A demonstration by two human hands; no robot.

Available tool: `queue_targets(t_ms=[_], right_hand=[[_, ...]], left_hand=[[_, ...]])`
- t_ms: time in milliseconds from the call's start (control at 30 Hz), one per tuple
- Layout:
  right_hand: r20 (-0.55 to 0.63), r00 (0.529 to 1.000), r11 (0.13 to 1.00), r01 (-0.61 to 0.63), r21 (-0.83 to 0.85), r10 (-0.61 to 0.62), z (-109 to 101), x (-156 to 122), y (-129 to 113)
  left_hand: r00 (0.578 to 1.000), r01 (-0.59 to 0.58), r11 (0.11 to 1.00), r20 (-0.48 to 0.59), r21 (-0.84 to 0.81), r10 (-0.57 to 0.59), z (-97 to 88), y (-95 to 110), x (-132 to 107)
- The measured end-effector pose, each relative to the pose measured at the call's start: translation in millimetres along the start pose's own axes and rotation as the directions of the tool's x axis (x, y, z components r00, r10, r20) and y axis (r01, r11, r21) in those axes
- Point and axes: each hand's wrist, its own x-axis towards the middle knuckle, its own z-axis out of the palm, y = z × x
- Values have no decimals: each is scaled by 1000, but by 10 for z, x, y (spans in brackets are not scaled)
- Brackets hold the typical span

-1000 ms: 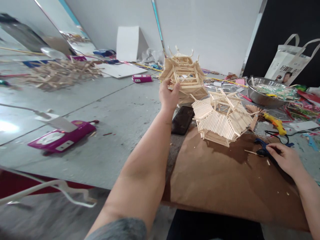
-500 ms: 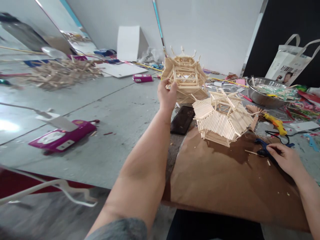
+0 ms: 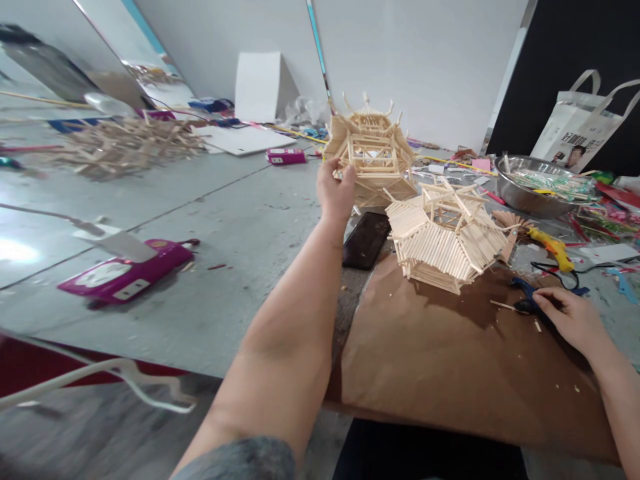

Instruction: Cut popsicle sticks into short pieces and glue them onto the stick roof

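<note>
My left hand [image 3: 337,193] is closed on the edge of a tiered pagoda model [image 3: 377,153] built of thin wooden sticks, with upturned tips on top. In front of it, apart from both hands, a second stick model [image 3: 445,240] with a sloping, many-sided roof and an open top sits on brown paper [image 3: 425,347]. At the right, the fingers of my right hand [image 3: 575,320] are curled on a blue and black hand tool [image 3: 523,293]; its exact kind is partly hidden. A short wooden stick [image 3: 501,305] lies by the tool's tip.
A black phone [image 3: 366,240] lies left of the paper. A yellow glue gun [image 3: 553,248] and a steel bowl [image 3: 543,193] of packets stand at the right. Purple power strips [image 3: 125,273] and a stick pile [image 3: 135,147] are on the left, beside a white cloth bag's opposite side.
</note>
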Motion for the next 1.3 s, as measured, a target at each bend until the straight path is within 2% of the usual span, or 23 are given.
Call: queue_targets(t_ms=[200, 367, 767, 1300], right_hand=[[3, 1000, 1000, 10, -3, -10, 2, 0, 1], [-13, 1000, 1000, 27, -1, -27, 6, -4, -1], [-18, 999, 999, 34, 14, -34, -20, 4, -43], [-20, 999, 999, 36, -4, -36, -9, 0, -31]], left_hand=[[1000, -23, 1000, 0, -1, 23, -1, -11, -1], [1000, 7, 999, 13, 47, -7, 12, -20, 8], [1000, 16, 999, 22, 28, -17, 3, -6, 9], [998, -64, 998, 21, -1, 64, 6, 3, 10]])
